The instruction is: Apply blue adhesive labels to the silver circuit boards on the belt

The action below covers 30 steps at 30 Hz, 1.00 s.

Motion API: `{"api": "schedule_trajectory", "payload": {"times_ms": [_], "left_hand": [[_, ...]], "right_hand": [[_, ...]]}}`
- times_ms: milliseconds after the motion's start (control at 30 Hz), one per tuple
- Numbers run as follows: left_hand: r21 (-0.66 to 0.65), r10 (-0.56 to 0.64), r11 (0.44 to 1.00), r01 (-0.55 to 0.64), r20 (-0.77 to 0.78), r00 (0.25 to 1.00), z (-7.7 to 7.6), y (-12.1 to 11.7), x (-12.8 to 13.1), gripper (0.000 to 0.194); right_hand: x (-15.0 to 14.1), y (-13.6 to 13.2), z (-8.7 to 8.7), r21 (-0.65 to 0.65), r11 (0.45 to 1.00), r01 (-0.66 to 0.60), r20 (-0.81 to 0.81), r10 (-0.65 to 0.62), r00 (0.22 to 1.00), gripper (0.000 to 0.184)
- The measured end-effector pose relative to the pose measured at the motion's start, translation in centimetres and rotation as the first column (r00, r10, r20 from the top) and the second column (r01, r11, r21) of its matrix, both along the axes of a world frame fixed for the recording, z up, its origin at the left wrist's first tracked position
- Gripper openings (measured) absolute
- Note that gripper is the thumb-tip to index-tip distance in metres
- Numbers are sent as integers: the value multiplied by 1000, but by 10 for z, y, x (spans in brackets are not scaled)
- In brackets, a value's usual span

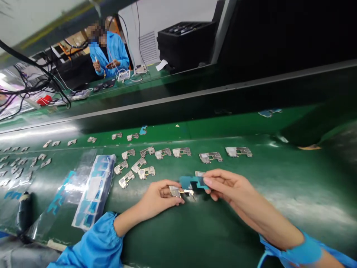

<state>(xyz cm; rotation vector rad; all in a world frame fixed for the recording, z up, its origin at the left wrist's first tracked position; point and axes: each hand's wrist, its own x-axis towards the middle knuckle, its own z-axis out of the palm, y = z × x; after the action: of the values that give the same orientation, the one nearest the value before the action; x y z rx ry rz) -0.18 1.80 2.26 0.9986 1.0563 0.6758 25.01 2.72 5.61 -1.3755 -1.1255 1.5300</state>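
Observation:
My left hand [158, 198] rests on the green belt [251, 208] with its fingers pinched on a small silver metal bracket [181, 192]. My right hand [227, 185] pinches a teal adhesive film piece [192, 182] just above that bracket. Both hands meet near the middle of the view. More silver brackets [167, 153] lie in a row on the belt just beyond my hands, and a small cluster of brackets [134, 171] lies to the left.
A sheet of blue film stickers [96, 190] and clear backing strips [60, 197] lie at the left, beside a black cylinder [23, 212]. Several brackets [19, 163] are scattered far left. A person in a blue coat [110, 52] works beyond the far rail. Black trays [185, 42] are stacked behind.

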Motion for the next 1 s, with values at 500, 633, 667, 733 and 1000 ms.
{"api": "schedule_trajectory", "payload": {"times_ms": [500,633,667,733,1000], "left_hand": [[-8,-31,999,31,49,998,-2,-14,0,50],[-28,-30,999,32,71,997,-1,-14,-1,47],[-30,-32,999,34,76,997,-1,-14,-1,47],[-30,-36,999,38,84,996,-1,-14,-1,47],[-32,-61,997,64,91,994,-1,-12,-3,47]], "right_hand": [[-23,-14,-23,35,999,8,178,-14,984,42],[-21,-17,-25,43,999,1,211,-10,978,47],[-21,-18,-26,45,999,7,216,-17,976,48],[-20,-19,-29,49,999,23,228,-34,973,51],[-22,-17,-27,14,997,71,231,-72,970,56]]}}
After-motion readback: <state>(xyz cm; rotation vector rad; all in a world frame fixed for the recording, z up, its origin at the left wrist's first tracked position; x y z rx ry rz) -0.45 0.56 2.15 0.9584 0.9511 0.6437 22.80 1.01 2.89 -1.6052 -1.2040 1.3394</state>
